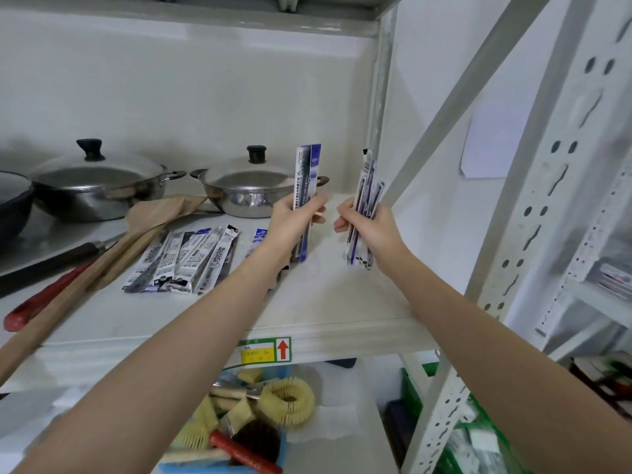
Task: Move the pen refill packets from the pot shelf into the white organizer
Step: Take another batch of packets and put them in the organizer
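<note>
My left hand (297,220) holds a blue and white pen refill packet (307,172) upright above the white pot shelf (328,302). Just to the right, my right hand (367,227) grips a bunch of several refill packets (366,189), also upright. More refill packets (184,261) lie fanned flat on the shelf left of my left forearm. One more packet (258,237) shows partly behind that arm. On the neighbouring rack at the far right, a white compartment (612,278) holds similar packets; it is blurred and cut by the frame edge.
Two lidded steel pots (249,186) (99,186) and a dark pan (13,206) stand at the back. Wooden spatulas (113,254) and a red-handled tool (44,299) lie at left. A slotted grey upright (533,213) stands right. Below, brushes fill a blue bin (246,422).
</note>
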